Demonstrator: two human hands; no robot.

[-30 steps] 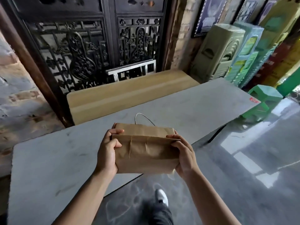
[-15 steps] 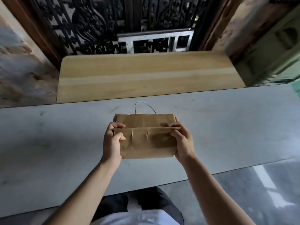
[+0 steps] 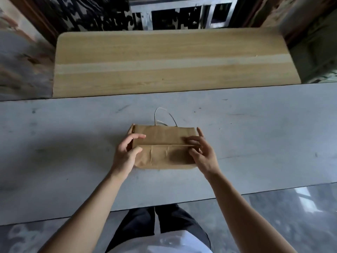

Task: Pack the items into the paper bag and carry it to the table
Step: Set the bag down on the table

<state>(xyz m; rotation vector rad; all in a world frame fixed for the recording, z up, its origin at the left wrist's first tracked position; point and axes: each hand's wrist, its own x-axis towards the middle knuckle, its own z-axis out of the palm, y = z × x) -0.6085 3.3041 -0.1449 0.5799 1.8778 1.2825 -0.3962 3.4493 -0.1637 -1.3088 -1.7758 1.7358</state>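
Note:
A brown paper bag (image 3: 164, 148) with its top folded over rests on the grey marble table (image 3: 255, 139); a thin string handle (image 3: 164, 115) sticks out behind it. My left hand (image 3: 127, 154) is at the bag's left end, fingers spread and loosened, thumb and fingertips just touching the paper. At the right end, my right hand (image 3: 202, 152) has its fingers apart and lifting off the bag. The bag's contents are hidden.
A wooden tabletop (image 3: 173, 61) butts against the far edge of the marble table. Behind it stand a dark carved screen (image 3: 82, 15) and a white metal frame (image 3: 182, 13). Polished floor (image 3: 291, 216) lies on my side of the table.
I stepped up to the table and lowered the bag onto it. Both hands gripped the bag's ends before; now their fingers have opened and are letting go.

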